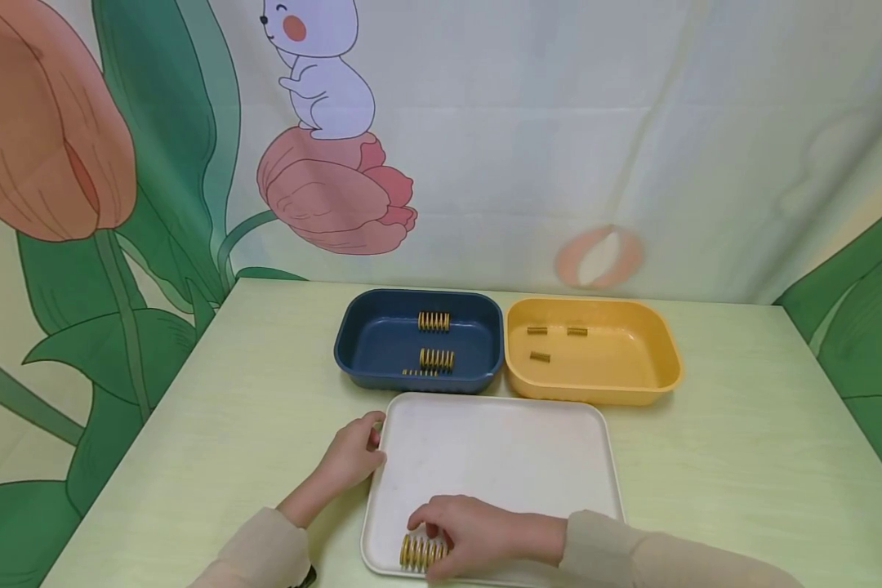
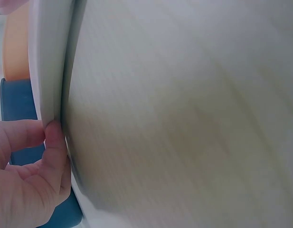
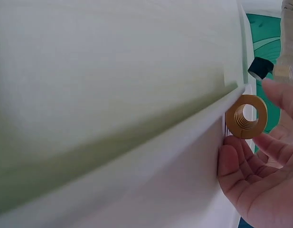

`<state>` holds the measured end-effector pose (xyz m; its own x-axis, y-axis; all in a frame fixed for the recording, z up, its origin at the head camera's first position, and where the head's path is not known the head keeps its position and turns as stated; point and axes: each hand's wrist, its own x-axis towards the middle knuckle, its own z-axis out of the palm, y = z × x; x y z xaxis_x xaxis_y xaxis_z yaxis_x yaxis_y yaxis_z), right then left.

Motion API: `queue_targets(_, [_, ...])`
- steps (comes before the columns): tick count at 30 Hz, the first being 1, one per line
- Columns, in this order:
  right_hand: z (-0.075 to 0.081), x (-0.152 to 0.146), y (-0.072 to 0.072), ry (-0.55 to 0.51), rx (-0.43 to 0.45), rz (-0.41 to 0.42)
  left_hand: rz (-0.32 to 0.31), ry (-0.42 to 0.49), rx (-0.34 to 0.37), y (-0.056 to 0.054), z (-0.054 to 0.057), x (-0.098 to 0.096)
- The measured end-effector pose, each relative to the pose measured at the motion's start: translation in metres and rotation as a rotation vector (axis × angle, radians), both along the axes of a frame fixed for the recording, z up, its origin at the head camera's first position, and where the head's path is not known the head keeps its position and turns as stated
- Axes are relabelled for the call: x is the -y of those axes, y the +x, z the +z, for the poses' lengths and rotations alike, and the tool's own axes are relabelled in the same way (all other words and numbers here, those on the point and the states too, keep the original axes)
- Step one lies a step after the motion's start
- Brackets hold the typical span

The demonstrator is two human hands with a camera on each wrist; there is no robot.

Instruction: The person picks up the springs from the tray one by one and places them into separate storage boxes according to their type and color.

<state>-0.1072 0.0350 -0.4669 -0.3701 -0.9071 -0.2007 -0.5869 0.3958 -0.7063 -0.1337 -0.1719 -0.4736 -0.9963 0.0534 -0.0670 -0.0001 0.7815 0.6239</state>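
On the left side of a white tray [image 1: 500, 441], my left hand [image 1: 354, 451] pinches the rim between thumb and fingers. The left wrist view shows the left hand [image 2: 34, 171] from below with the tray rim [image 2: 51, 61] in its grip. Near the tray's front left corner lies a large gold coil spring [image 1: 415, 553]. My right hand [image 1: 474, 535] has its curled fingers and thumb about that spring, covering its right end. In the right wrist view the spring [image 3: 246, 116] shows end-on, between the thumb and fingers of the right hand [image 3: 260, 180].
Behind the tray stands a blue bin [image 1: 367, 343] holding large gold springs [image 1: 434, 322]. To its right, a yellow bin [image 1: 632, 359] holds small thin springs [image 1: 540, 357]. A printed curtain [image 1: 500, 163] hangs behind the pale green table [image 1: 720, 457].
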Motion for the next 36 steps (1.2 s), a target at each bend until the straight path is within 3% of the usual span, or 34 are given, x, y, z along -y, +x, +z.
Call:
queue_targets(10, [0.0026, 0.0021, 0.0022, 0.031, -0.068, 0.002, -0.001, 0.002, -0.008, -0.0006, -0.0015, 0.0003])
queue_targets(28, [0.0021, -0.0008, 0.005, 0.013, -0.012, -0.044, 0.002, -0.002, 0.007, -0.0007, -0.0019, 0.0011])
queue_targets(36, [0.0055, -0.0026, 0.003, 0.005, -0.031, -0.053, 0.005, -0.003, 0.011, -0.0009, -0.0019, 0.0008])
